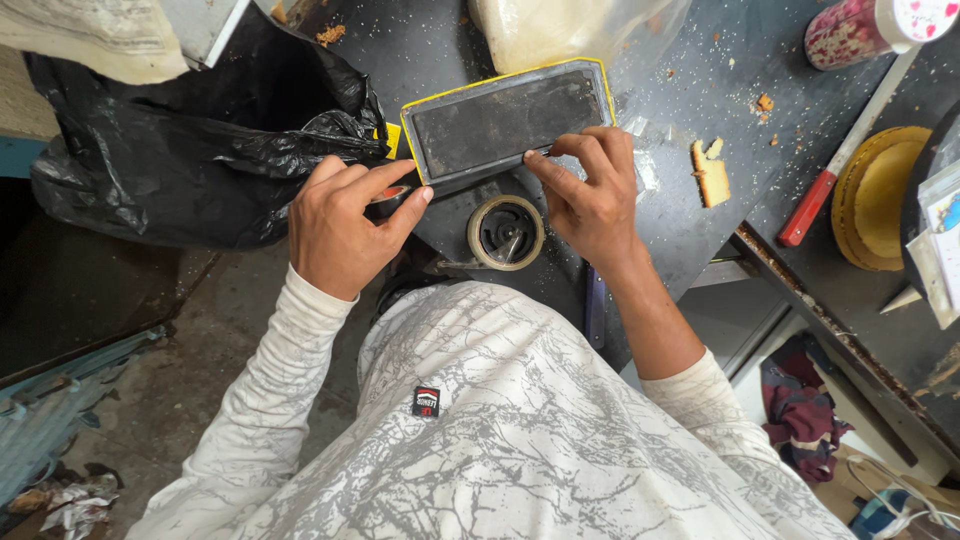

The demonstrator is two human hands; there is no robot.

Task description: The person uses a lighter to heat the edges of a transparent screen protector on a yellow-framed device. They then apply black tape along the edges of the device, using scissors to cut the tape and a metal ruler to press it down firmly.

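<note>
A dark rectangular panel [510, 118] with a yellow-edged rim lies on the black worktable [700, 220]. My left hand [345, 225] grips a small roll of dark tape with a red core [392, 196] at the panel's near left corner, index finger stretched to the rim. At the panel's near edge, my right hand [590, 195] pinches the rim or a strip of tape with thumb and fingers. A brown roll of clear tape [506, 232] rests on the table between both hands.
A black plastic bag [200, 150] lies left of the panel. A clear plastic bag [570, 30] sits behind it. A cake slice [710, 172] and crumbs, a red-handled spatula [850, 150], a round cake on a yellow board [885, 195] and a sprinkle jar [860, 30] lie right.
</note>
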